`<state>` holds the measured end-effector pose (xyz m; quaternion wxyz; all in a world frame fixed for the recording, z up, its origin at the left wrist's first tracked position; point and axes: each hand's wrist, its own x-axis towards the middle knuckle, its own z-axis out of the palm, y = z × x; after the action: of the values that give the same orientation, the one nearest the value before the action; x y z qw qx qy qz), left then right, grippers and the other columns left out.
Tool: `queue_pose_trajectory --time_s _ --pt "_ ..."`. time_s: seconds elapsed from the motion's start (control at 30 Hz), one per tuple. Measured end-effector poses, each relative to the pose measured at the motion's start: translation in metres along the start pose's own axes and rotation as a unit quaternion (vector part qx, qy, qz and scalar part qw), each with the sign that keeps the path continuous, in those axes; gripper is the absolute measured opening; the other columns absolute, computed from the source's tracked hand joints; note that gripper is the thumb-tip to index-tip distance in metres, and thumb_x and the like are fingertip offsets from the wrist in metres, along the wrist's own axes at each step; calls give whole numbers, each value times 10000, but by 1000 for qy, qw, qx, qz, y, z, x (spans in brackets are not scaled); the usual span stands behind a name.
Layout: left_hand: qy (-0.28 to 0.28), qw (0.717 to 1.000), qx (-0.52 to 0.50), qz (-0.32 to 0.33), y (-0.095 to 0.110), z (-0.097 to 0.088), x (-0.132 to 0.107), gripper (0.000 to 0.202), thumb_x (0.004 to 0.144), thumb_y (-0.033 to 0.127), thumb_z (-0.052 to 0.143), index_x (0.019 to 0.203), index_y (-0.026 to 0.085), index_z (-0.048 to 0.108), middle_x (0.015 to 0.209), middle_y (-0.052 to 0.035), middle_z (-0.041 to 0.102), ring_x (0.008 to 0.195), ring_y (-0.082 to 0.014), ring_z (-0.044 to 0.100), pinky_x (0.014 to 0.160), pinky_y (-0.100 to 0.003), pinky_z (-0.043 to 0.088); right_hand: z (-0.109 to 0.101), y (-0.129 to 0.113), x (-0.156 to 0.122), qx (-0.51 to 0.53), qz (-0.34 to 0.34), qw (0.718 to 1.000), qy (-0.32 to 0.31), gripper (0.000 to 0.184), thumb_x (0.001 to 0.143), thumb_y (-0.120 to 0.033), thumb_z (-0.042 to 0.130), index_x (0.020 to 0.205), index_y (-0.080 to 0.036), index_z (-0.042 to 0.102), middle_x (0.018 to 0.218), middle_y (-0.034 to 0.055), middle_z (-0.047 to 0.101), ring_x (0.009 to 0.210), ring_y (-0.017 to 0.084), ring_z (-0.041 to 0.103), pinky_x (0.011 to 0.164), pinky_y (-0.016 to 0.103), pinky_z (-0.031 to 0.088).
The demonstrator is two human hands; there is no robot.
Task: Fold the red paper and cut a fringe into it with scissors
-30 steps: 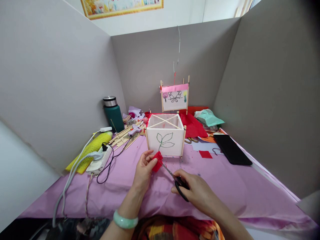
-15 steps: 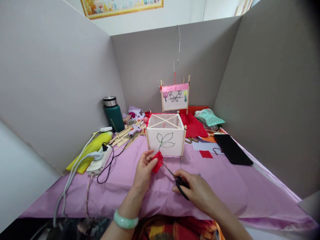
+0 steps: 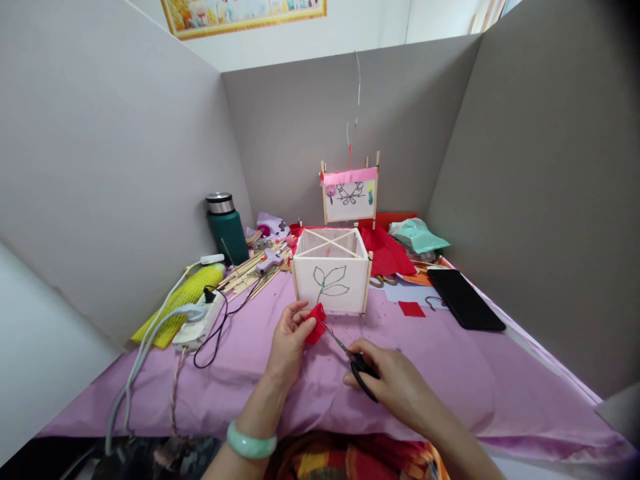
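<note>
Between the thumb and fingers of my left hand (image 3: 291, 328) is a small piece of red paper (image 3: 316, 324), pinched near its left side. My right hand (image 3: 385, 373) grips black-handled scissors (image 3: 364, 377), whose blades point up and left to the paper's right edge. Whether the blade tips are apart there is too small to tell. Just behind my hands stands a white box lantern (image 3: 330, 285) with wooden corner sticks, crossed sticks on top and a green leaf drawing on its front.
A flat red square (image 3: 412, 309) and a black phone (image 3: 466, 299) lie to the right. Leftward are a glue gun (image 3: 271, 260), thin sticks (image 3: 245, 275), a green bottle (image 3: 227, 229) and a power strip (image 3: 199, 321) with cables. A smaller lantern (image 3: 351, 195) hangs behind on a wire.
Hardly anything differs. The red paper in my left hand has shifted slightly, and the scissors stay at its right edge.
</note>
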<state>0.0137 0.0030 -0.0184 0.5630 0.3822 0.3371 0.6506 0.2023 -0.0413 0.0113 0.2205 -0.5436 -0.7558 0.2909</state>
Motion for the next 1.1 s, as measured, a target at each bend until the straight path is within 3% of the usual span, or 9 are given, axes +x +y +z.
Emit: queue_pose_trajectory --time_s 0.5,1.1 --pt "-12 1000 14 -7 0 1 -1 412 712 238 737 1061 194 523 828 16 627 668 -90 600 611 -190 434 4 4 2 -3 -26 1000 16 166 755 -363 615 886 -261 628 702 -32 657 621 158 561 567 224 331" --pt "1 1000 4 -7 2 2 -2 417 694 237 750 1049 194 535 824 16 625 677 -97 603 631 -203 450 4 3 4 -5 -7 1000 15 183 749 -349 620 901 -250 643 699 -23 665 633 165 579 578 228 346"
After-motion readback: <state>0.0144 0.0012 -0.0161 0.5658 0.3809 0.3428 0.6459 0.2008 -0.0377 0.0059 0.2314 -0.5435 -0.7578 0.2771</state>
